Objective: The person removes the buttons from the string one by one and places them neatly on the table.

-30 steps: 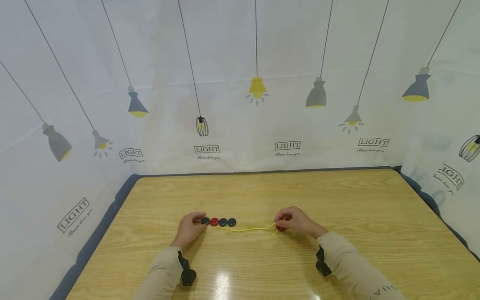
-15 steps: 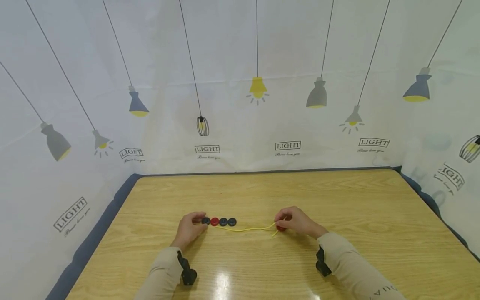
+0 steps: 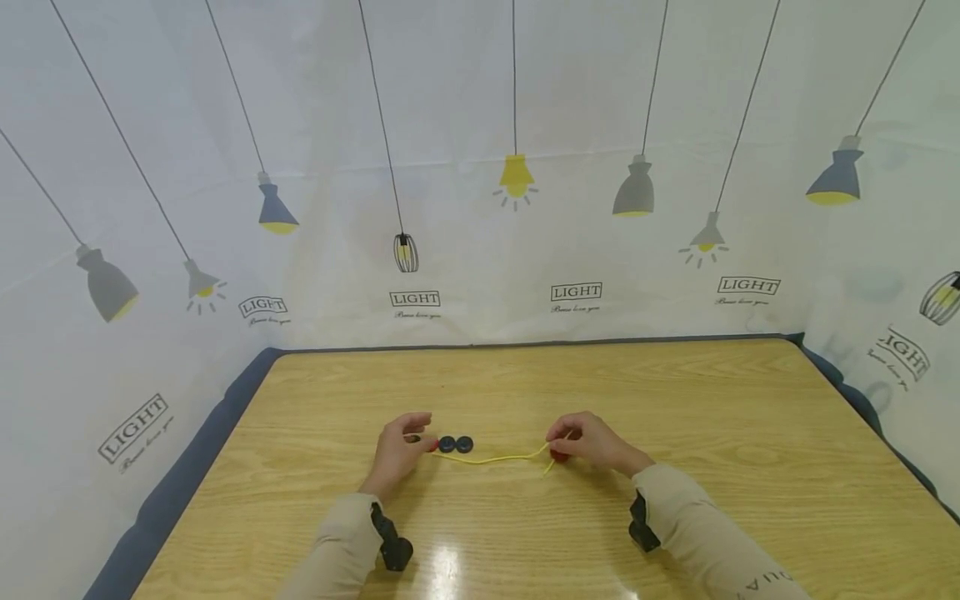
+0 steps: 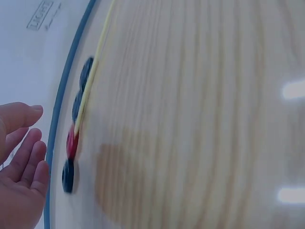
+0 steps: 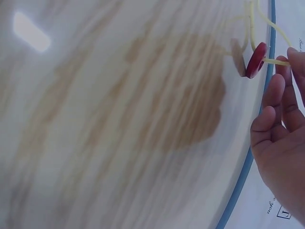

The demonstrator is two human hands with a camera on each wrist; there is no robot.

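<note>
In the head view, my left hand point(image 3: 397, 450) hovers by the left end of a row of round buttons and partly hides it. The left wrist view shows that row: a black button point(image 4: 68, 175), a red button point(image 4: 71, 142) and two dark blue buttons point(image 4: 77, 106), with thumb and fingers apart beside them. A yellow string point(image 3: 487, 460) runs along the row towards my right hand point(image 3: 592, 443). There, thumb and fingertips pinch the string. Threaded on it, close to those fingertips, is another red button point(image 5: 256, 59), standing on edge at the tabletop.
The wooden table point(image 3: 480, 375) has a dark blue edge. Behind it hangs a white cloth point(image 3: 480, 250) printed with lamps. Each wrist wears a black camera mount point(image 3: 393, 542) below a beige sleeve point(image 3: 330, 542).
My left hand has let go of the black button at the row's left end and moved right, over the black and red buttons. The right hand stays nearly still, pinching the string.
</note>
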